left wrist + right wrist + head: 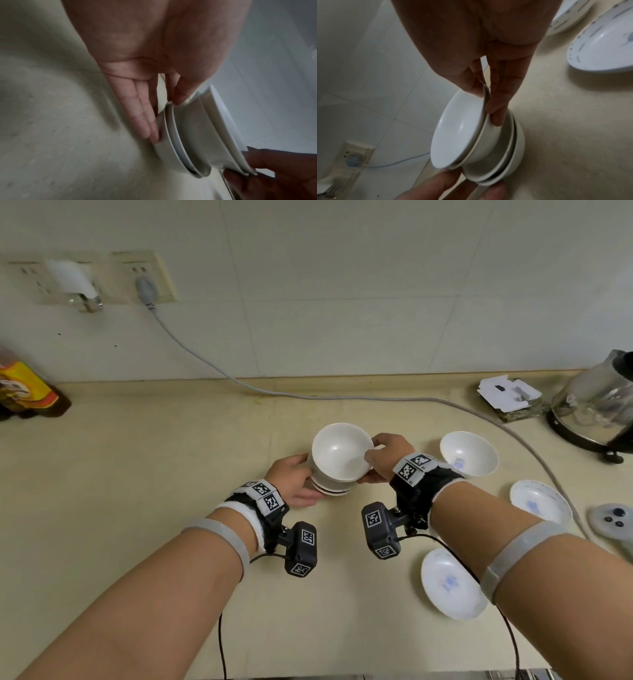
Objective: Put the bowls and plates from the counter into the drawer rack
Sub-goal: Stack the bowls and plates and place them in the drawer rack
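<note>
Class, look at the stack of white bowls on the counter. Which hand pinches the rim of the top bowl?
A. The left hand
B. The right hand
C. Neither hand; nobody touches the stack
B: in the right wrist view the right hand has its thumb inside and its fingers outside the rim of the top bowl, while the left hand holds the lower bowls.

Head view bright, even, edges bowed; both wrist views dim, softly blurred, shadowed.

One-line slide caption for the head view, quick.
Left hand and right hand hold a stack of white bowls at the counter; another bowl and two patterned plates sit at right.
</note>
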A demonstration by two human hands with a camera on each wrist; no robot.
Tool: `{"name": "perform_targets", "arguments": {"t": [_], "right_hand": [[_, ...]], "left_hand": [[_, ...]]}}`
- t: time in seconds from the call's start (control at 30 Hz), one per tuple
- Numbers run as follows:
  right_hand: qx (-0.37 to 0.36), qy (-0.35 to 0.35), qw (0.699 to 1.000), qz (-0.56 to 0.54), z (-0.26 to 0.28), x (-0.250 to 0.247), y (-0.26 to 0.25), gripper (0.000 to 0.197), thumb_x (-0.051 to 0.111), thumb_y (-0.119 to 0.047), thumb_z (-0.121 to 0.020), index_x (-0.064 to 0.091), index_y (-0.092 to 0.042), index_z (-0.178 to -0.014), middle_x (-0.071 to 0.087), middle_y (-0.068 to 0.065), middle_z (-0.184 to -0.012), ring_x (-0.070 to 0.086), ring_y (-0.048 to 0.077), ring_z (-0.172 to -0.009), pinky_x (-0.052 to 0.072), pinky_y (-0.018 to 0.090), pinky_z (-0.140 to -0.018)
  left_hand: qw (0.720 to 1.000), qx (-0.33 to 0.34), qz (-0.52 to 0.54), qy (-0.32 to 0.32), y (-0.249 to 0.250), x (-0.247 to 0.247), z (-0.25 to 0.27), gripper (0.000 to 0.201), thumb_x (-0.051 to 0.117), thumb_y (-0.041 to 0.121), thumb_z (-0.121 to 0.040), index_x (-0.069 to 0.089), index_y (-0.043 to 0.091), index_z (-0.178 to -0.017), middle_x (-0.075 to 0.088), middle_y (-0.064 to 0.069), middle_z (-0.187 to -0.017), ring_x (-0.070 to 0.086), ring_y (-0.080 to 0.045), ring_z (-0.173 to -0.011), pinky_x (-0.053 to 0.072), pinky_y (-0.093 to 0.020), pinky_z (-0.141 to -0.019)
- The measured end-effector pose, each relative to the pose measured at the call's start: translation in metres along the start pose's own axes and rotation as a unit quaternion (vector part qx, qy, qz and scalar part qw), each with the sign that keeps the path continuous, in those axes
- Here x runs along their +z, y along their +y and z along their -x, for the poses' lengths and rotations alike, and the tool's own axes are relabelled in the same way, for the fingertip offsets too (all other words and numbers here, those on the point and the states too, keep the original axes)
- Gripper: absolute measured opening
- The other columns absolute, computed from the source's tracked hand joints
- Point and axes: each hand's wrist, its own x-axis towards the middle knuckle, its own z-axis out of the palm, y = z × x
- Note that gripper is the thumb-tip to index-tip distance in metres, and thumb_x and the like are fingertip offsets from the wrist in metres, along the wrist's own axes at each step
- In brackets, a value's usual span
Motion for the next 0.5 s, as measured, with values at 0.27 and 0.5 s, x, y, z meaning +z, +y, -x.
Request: {"name": "perform_targets", "arguments": {"t": [0.27,0.5], "right_hand": [[-0.001,0.024,0.998,0.066,0.0,0.024,0.009,0.016,0.052,-0.004,-0.086,0.054,-0.015,-0.097,0.062,0.017,-0.105,0.072,0.045,-0.083,0.063,0.049,-0.064],[-0.016,0.048,0.997,0.064,0.006,0.024,0.016,0.02,0.054,-0.013,-0.091,0.046,-0.017,-0.109,0.068,0.017,-0.1,0.074,0.032,-0.063,0.064,0.04,-0.059]], "left_hand": [[0.996,-0.011,0.092,0.003,-0.01,-0.005,0.011,0.046,0.043,0.048,-0.101,0.045,0.024,-0.14,0.057,-0.012,-0.13,0.074,-0.039,-0.094,0.06,-0.049,-0.084],[0.994,0.018,0.102,-0.028,-0.02,0.009,0.008,0.058,0.055,0.017,-0.1,0.034,0.025,-0.153,0.04,-0.019,-0.154,0.069,-0.045,-0.104,0.058,-0.049,-0.09]]}}
